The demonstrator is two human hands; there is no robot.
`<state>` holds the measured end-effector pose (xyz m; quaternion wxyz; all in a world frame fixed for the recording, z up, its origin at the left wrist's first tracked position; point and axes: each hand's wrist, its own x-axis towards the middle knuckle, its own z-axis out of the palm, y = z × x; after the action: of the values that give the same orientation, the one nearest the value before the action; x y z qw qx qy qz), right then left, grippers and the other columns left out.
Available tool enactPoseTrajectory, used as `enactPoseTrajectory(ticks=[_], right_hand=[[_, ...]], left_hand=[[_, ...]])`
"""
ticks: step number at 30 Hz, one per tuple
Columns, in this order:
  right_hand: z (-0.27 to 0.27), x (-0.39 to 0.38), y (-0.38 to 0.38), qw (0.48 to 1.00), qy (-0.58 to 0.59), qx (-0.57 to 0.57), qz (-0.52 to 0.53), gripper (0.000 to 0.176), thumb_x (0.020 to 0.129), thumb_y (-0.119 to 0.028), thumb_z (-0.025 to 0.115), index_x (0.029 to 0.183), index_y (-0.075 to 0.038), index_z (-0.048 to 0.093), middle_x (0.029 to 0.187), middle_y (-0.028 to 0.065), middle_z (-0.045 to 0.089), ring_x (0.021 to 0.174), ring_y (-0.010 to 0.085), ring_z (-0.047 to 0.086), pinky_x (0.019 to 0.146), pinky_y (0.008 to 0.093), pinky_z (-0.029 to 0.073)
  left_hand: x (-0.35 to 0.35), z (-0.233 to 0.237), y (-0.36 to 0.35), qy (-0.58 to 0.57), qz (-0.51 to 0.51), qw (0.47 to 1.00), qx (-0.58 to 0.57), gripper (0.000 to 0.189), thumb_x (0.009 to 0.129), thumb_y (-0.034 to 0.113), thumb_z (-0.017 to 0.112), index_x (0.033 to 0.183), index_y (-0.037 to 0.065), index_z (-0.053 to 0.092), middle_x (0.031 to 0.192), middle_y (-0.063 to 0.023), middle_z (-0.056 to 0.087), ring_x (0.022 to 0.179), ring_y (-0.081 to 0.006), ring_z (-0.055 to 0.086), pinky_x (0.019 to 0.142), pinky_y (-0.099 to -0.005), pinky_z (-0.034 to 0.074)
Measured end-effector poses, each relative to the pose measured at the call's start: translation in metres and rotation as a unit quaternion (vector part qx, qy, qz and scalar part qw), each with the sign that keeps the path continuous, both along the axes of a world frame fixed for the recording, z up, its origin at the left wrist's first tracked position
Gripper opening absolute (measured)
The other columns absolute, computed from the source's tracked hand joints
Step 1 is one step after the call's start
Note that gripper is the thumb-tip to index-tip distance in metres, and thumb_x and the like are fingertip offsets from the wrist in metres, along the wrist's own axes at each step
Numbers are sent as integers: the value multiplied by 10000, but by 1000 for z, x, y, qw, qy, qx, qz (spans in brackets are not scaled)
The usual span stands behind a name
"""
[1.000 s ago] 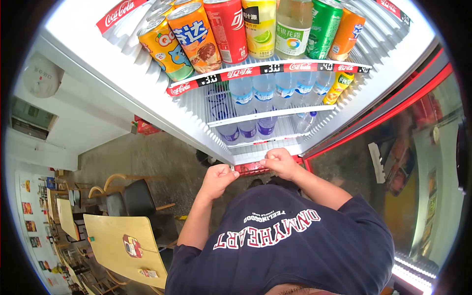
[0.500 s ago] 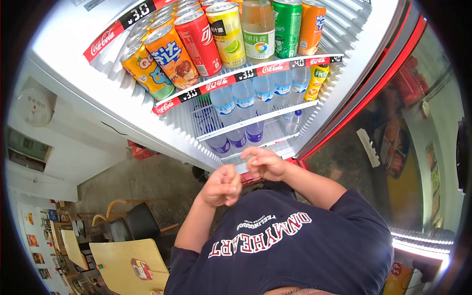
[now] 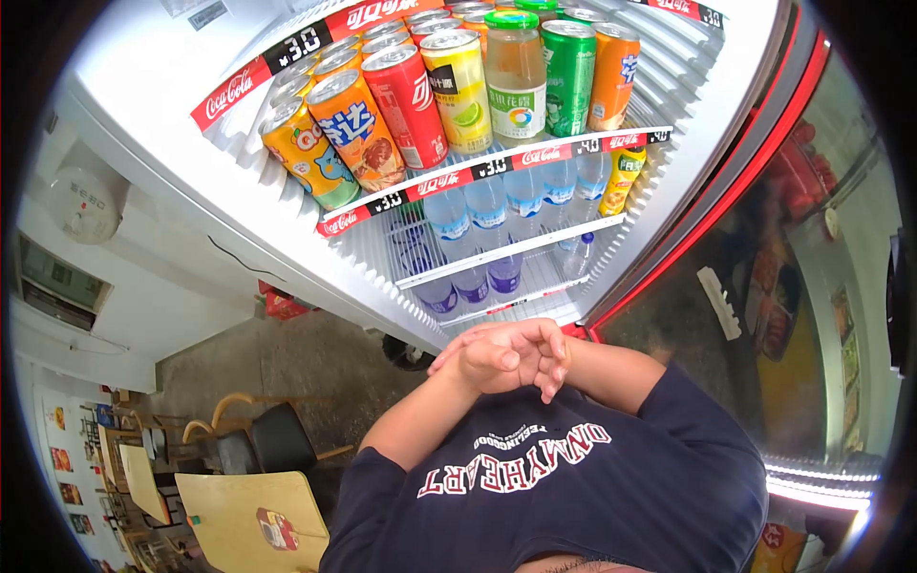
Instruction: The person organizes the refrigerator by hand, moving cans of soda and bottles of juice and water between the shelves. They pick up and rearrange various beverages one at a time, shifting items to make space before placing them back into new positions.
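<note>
In front of the open drinks fridge (image 3: 611, 315), my forearms cross at the wrists over the dark printed T-shirt (image 3: 573, 477). My left hand (image 3: 521, 355) lies on top, its fingers loosely bent and apart, with nothing in it. Behind it, my right hand (image 3: 457, 346) is mostly covered, and its fingers cannot be made out clearly. Above the hands, the upper shelf bears a red cola can (image 3: 406, 107), orange cans (image 3: 355, 129), a yellow lemon drink can (image 3: 457, 91), a green-capped bottle (image 3: 516, 81) and a green can (image 3: 567, 76).
Water bottles (image 3: 447, 212) and purple-labelled bottles (image 3: 504, 274) stand on lower shelves. The red-edged fridge door (image 3: 707, 191) hangs open at right. A wooden table (image 3: 229, 506) and black chairs (image 3: 282, 432) are at lower left.
My hands, apart and half closed before, have come together and crossed, the left over the right. The fridge and cans sit slightly lower and further right in view.
</note>
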<state>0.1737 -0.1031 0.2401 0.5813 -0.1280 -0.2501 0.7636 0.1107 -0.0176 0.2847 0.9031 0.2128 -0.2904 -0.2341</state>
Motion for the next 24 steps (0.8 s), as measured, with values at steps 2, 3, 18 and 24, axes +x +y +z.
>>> enactPoseTrajectory(ticks=[2, 3, 18, 24], right_hand=[[-4, 14, 1, 996, -79, 16, -40, 349, 1031, -288, 570, 1098, 44, 655, 1168, 211, 692, 1095, 287, 667, 981, 393, 528], [-5, 23, 1, 990, -126, 25, -60, 351, 1031, -290, 570, 1095, 44, 656, 1166, 210, 692, 1094, 286, 667, 979, 392, 529], [7, 68, -25, 974, 12, -225, 3, 357, 1067, -319, 501, 1076, -9, 676, 989, 88, 674, 925, 163, 641, 841, 328, 534], [21, 78, -29, 931, -334, 15, -147, 290, 1069, -248, 506, 1112, 0, 650, 1034, 71, 683, 973, 136, 627, 851, 289, 511]], left_hand=[[7, -9, -1, -14, -20, 999, -36, 649, 874, 369, 768, 1306, -16, 474, 1174, -153, 563, 1068, -271, 644, 886, -434, 569], [8, -10, 0, -14, -26, 999, -43, 654, 875, 371, 768, 1309, -19, 472, 1177, -156, 564, 1071, -276, 644, 895, -439, 568], [23, -6, 3, 140, 43, 989, 18, 413, 1026, 375, 549, 733, 137, 382, 660, 12, 322, 571, -133, 326, 556, -289, 316], [19, -16, -11, 79, 87, 983, 144, 476, 1057, 296, 503, 631, 120, 384, 615, -8, 352, 564, -158, 347, 546, -308, 317]])
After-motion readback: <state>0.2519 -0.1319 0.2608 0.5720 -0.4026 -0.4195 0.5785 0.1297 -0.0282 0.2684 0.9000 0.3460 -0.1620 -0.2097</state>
